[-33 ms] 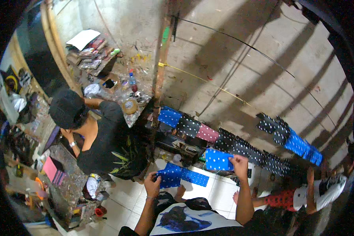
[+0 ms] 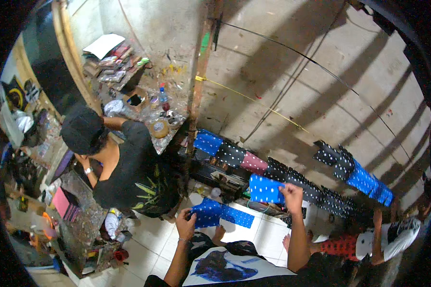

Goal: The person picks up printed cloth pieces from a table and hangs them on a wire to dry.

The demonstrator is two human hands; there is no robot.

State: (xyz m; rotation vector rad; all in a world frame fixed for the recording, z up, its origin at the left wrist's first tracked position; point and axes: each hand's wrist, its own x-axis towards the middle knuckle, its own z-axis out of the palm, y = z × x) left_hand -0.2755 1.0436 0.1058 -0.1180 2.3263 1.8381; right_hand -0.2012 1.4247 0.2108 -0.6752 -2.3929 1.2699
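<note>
My left hand (image 2: 185,225) pinches the left edge of a dark blue star-printed piece (image 2: 207,213) between thumb and fingers. A second blue patterned panel (image 2: 238,216) extends from its right side; I cannot tell if the two are joined. Higher and to the right, my right hand (image 2: 292,197) grips the right edge of a brighter blue rectangular piece with white stars (image 2: 266,189). That piece is held up in front of a row of overlapping star- and dot-printed pieces (image 2: 297,184), mostly black, with a blue one and a maroon one at the left end.
A person in a black cap and shirt (image 2: 134,162) works at a cluttered bench (image 2: 86,201) on the left. Another person in red shorts (image 2: 340,246) is at the right. More black and blue pieces (image 2: 368,184) lie along the wall. A bottle (image 2: 163,98) stands on the far bench.
The blue piece in my right hand has tilted slightly and its top edge has risen a little. My left hand stays in place. The view has shifted slightly.
</note>
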